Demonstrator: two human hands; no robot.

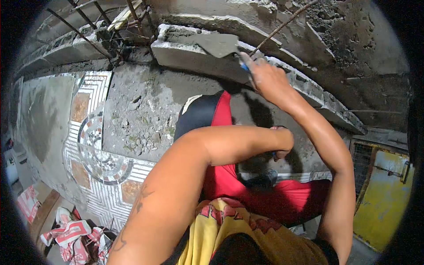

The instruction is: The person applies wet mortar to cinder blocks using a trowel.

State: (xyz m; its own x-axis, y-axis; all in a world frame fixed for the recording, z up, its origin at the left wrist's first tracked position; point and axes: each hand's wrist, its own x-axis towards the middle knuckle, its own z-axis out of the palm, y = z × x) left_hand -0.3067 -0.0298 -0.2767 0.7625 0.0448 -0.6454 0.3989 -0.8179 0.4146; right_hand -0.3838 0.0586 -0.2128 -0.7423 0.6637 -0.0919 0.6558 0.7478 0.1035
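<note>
My right hand [268,78] is closed round the handle of a trowel [219,45], a bit of blue showing at the grip. The trowel's grey, mortar-smeared blade lies at the top of a low concrete block wall [198,62], over wet mortar [179,37]. My left hand [282,142] is bent in front of my body, above my red trouser leg, away from the wall. Its fingers look curled, with a small blue spot beside them. What it holds, if anything, is mostly hidden by the hand.
Steel rebar [84,14] stands at the upper left, and a rusty rod [287,25] slants over the wall. Rubble [141,132] covers the ground beside patterned floor tiles [99,172]. Crumpled red-and-white sacks [73,234] lie lower left. A yellow metal door [383,198] is at right.
</note>
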